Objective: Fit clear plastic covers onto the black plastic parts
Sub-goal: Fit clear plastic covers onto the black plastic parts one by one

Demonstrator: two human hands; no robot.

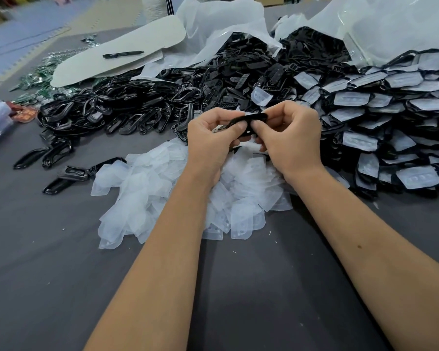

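- Grey cloth (48, 249) covers a wide table, with blue floor mats (23, 26) beyond its far-left edge.
- Both hands meet above the near pile of clear covers (150, 188): left hand (208, 140) and right hand (292, 138) each pinch an end of one black part (249, 117), a cover seemingly pressed against it, though fingers hide the fit.
- Bare parts (127, 107) heap far left; covered ones (390, 117) stack at right.
- Risk, I'd say: uneven thumb pressure could seat the cover crooked, or the slick part could slip into the loose covers below.
- A pen (123, 54) lies on a pale board (142, 36); plastic bags (226, 24) billow behind.
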